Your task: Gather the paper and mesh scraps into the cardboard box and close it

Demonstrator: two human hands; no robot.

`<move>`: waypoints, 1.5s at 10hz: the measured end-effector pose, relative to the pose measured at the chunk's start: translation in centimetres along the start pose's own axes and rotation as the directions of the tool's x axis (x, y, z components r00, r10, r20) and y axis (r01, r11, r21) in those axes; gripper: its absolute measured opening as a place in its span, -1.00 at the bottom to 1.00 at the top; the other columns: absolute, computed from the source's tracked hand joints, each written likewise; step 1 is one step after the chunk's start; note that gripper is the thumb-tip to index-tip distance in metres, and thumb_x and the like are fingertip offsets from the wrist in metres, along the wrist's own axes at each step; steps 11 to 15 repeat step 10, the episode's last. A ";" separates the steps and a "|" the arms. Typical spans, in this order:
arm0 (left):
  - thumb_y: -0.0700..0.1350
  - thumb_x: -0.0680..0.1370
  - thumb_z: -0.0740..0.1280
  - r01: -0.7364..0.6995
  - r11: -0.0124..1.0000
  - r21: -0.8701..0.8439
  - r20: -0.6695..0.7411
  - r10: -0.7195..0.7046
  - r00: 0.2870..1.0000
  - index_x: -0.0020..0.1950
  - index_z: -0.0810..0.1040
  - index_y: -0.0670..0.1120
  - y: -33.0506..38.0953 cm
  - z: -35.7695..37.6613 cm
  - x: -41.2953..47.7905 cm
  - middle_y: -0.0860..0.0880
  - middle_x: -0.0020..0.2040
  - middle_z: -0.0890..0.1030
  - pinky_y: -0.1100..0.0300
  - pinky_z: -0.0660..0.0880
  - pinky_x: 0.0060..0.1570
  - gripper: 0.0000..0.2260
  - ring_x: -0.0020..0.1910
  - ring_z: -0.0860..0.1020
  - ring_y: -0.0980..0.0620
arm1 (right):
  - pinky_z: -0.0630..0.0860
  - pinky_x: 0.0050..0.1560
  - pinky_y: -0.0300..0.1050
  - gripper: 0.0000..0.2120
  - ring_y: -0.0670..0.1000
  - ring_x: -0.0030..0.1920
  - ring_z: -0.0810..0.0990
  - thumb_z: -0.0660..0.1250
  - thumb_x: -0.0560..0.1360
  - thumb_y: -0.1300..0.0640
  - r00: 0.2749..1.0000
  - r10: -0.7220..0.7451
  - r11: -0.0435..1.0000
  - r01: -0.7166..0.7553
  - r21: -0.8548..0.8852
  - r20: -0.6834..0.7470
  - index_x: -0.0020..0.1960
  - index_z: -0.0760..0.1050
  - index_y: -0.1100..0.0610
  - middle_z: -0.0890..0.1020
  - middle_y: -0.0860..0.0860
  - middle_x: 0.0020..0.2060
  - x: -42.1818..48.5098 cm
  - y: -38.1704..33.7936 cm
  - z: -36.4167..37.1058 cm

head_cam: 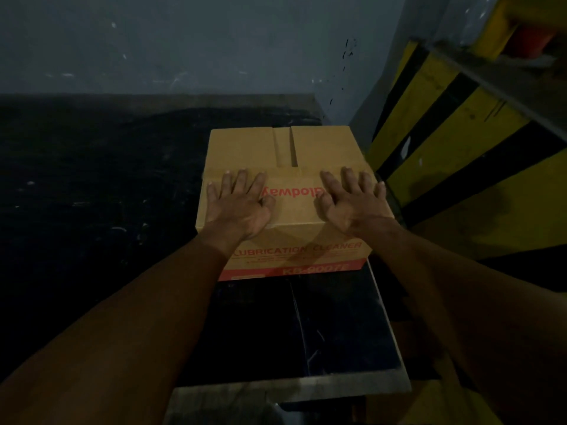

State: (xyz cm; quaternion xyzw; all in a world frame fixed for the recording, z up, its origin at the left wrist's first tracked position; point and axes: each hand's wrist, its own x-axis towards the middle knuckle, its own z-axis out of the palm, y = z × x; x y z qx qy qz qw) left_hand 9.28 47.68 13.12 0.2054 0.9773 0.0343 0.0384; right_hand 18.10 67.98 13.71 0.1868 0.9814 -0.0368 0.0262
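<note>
While both hands are lying flat on it, the cardboard box (294, 148) is sitting on the dark desk (92, 210), toward its right side and close to the grey wall (184, 41). The left hand (237, 207) is pressing the left part of the near top flap and the right hand (352, 204) is pressing the right part. The grip is wide on both, with fingers straight and spread and holding nothing. Two far flaps are showing past the fingertips, with a narrow gap between them.

A yellow-and-black striped structure (445, 142) is standing just right of the box and running up out of view. A pale metal edge (291, 391) is running along the near side of the desk. Both forearms are crossing over the near desk, and the left one is covering the start of the red "LUBRICATION CLEANER" print on the box front.

The flaps are hiding the box's inside. The hands are partly covering an upside-down red word on the near flap. The small red lines under the front print are too blurred to read. A red object (530, 41) at top right is blurred and cut off by the picture's edge. Dim light is making the desk surface hard to make out, and the pale specks on it are too small to tell.
</note>
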 end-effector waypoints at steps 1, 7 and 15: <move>0.26 0.57 -0.18 -0.015 1.000 0.002 0.018 0.015 1.000 0.54 -0.18 0.19 -0.2 0.2 0.0 0.04 0.58 -0.14 -0.20 -0.19 0.45 -0.45 0.54 -0.16 -0.09 | -0.25 0.45 0.30 -0.42 0.22 0.53 -0.20 -0.26 0.52 -0.30 1.000 0.018 1.000 -0.018 0.003 0.021 0.52 -0.19 -0.24 -0.15 0.00 0.57 -0.1 -0.2 0.3; 0.43 0.49 -0.08 -0.077 0.996 -0.053 0.028 0.079 0.996 0.55 0.02 0.12 0.1 -2.0 -3.5 -0.10 0.53 0.11 -0.11 0.10 0.43 -0.30 0.47 0.12 -0.14 | 0.17 0.39 0.15 -0.56 0.22 0.39 0.25 0.09 0.55 -0.28 0.995 -0.096 0.971 0.097 0.219 -0.014 0.33 0.35 -0.10 0.36 0.12 0.32 -2.3 0.7 -2.4; 0.30 0.57 -0.05 -0.111 0.992 0.052 -0.121 0.117 0.986 0.57 -0.16 0.05 0.4 -1.5 -6.6 -0.07 0.57 -0.20 -0.15 -0.09 0.47 -0.34 0.54 -0.17 -0.13 | 0.56 -0.12 -0.25 -0.95 -0.18 -0.17 0.63 0.37 0.52 0.09 0.804 -0.042 0.643 0.476 0.600 -0.593 -0.07 0.61 0.01 0.66 -0.12 -0.24 -10.6 0.3 -17.2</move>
